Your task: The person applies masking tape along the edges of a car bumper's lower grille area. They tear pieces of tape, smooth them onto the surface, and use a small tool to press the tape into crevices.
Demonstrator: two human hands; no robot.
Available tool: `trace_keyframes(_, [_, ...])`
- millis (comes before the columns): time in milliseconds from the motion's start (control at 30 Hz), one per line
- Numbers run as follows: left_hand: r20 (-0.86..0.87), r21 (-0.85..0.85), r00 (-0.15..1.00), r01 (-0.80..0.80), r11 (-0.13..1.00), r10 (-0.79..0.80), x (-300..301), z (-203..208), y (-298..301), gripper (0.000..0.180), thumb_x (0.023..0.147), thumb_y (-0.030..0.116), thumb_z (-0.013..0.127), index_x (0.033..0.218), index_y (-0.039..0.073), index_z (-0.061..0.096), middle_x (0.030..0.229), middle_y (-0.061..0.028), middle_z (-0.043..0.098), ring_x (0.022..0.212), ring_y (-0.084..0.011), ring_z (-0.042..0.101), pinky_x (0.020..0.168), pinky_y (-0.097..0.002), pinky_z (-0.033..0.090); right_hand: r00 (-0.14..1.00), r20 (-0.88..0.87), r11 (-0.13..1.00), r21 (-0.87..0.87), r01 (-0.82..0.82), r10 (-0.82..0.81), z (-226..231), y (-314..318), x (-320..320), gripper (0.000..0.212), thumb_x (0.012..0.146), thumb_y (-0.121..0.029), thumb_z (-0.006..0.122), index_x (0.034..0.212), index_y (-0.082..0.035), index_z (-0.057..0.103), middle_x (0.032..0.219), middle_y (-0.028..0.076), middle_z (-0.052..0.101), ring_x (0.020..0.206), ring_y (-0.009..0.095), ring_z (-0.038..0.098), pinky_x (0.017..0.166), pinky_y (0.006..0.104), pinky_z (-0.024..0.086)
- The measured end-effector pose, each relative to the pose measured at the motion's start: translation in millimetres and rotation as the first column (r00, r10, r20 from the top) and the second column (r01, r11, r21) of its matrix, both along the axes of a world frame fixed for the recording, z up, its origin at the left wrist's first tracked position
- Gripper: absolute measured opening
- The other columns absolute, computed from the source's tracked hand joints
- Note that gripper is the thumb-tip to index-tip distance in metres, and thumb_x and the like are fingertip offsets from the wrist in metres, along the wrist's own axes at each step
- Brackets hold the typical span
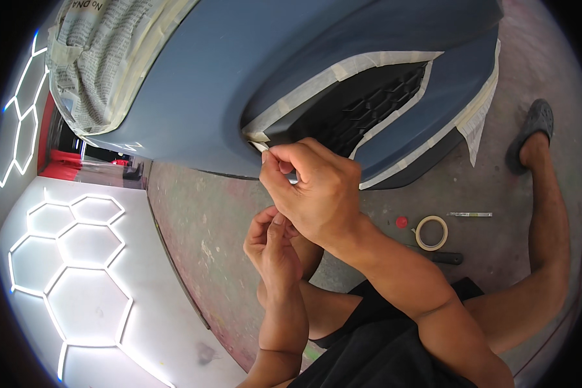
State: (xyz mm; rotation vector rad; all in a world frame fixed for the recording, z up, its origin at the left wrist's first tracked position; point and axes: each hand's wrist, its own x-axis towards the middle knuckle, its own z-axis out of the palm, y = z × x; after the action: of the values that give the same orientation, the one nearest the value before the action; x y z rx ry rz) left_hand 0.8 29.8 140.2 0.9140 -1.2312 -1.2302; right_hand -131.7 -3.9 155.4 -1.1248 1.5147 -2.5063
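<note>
My right hand [313, 187] pinches a short strip of masking tape [259, 146] between thumb and forefinger. The strip meets the near left corner of a dark mesh grille opening [362, 107] in a blue-grey car bumper [194, 97]. Pale masking tape [343, 68] borders much of that opening. Below the right hand, my left hand [275, 249] is held clear of the bumper, its fingers curled and thumb pressed to them. Anything inside its fingertips is too small or hidden to make out.
Newspaper [103, 58] is taped over the bumper's upper left. On the floor at right lie a masking tape roll [418, 235], a red round piece [401, 222], a slim flat strip-like item [470, 214] and a black-handled tool [447, 258]. My shoe [533, 132] is at far right.
</note>
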Motion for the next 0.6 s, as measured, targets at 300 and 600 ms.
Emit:
trace_keyframes(300, [-0.004, -0.034, 1.000, 0.014, 0.999, -0.014, 6.6, -5.3, -3.5, 0.018, 0.104, 0.001, 0.064, 0.117, -0.011, 0.066, 0.105, -0.0155, 0.074, 0.088, -0.0171, 0.072, 0.079, -0.0269, 0.059, 0.993, -0.107, 0.998, 0.039, 0.050, -0.045, 1.0, -0.4, 0.2, 0.011, 0.083, -0.005, 0.084, 0.085, -0.006, 0.073, 0.069, 0.001, 0.066, 0.053, 0.015, 0.064, 0.045, 0.0282, 0.048])
trace_keyframes(600, [0.160, -0.047, 0.979, -0.117, 0.992, 0.123, 7.1, -1.0, -0.4, 0.020, 0.100, -0.003, 0.064, 0.119, -0.010, 0.066, 0.110, -0.0141, 0.073, 0.091, -0.0159, 0.071, 0.082, -0.0267, 0.059, 0.979, -0.189, 0.996, 0.030, 0.079, -0.072, -5.4, -1.9, 2.6, 0.013, 0.082, -0.006, 0.083, 0.085, -0.009, 0.071, 0.069, -0.002, 0.060, 0.052, 0.014, 0.060, 0.047, 0.0297, 0.048])
